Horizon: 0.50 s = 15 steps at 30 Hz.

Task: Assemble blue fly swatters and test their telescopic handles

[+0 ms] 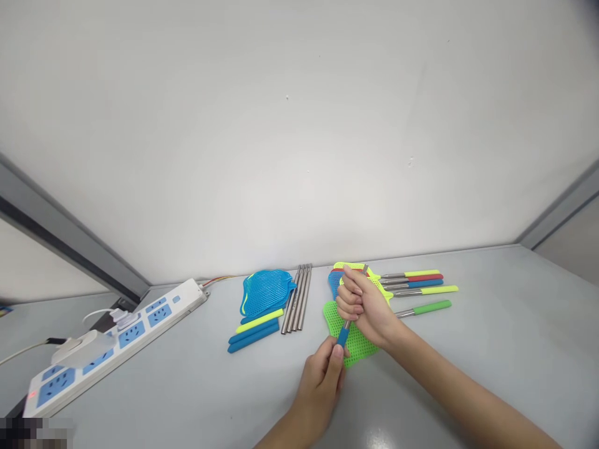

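Note:
My left hand (321,377) is closed on a blue handle sleeve (343,337), thumb along its side. My right hand (362,304) wraps in a fist round the metal rod (365,269) that runs into the sleeve's upper end. The rod slants up and to the right, and its tip shows above the fist. Under both hands lies the head of a green fly swatter (359,354), partly hidden. Behind my right hand, several fly swatters with yellow, red and blue handles (425,282) lie stacked, their heads partly covered.
Left of my hands are blue swatter heads (269,292) in a pile, several bare metal rods (299,302) side by side, a yellow sleeve (260,320) and blue sleeves (253,337). A white power strip (133,362) with plugs and cables lies farther left. A wall (299,156) closes off the table's back.

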Available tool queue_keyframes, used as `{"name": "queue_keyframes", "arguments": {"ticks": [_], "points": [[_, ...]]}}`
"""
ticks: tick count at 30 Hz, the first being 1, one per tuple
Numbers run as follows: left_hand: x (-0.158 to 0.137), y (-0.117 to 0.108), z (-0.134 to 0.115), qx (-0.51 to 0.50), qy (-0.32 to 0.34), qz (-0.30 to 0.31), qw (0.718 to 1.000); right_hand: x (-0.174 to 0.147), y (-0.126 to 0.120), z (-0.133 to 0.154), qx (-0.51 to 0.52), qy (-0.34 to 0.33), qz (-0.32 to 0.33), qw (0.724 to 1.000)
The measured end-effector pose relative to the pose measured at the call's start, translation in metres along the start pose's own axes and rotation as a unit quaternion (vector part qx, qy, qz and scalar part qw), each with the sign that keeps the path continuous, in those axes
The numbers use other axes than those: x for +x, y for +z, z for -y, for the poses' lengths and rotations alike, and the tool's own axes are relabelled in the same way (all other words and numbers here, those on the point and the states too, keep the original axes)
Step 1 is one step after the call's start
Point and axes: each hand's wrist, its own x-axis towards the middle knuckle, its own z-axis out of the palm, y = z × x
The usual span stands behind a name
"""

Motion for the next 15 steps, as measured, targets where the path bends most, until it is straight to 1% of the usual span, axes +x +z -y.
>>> {"name": "queue_keyframes", "arguments": {"ticks": [3,6,11,15], "points": [[0.001,0.000,0.002,0.002,0.009,0.001,1.000,-0.001,0.000,0.010,-0.003,-0.022,-0.007,1.000],[0.001,0.000,0.003,0.013,0.013,-0.001,1.000,-0.003,0.002,0.013,-0.010,-0.024,-0.004,1.000],[-0.004,0.001,0.003,0.046,0.010,-0.024,0.999,-0.003,0.002,0.004,0.008,-0.008,0.018,1.000],[-0.008,0.004,0.006,0.031,0.009,-0.057,0.998,-0.001,0.000,-0.006,0.037,0.015,0.022,0.999]]}}
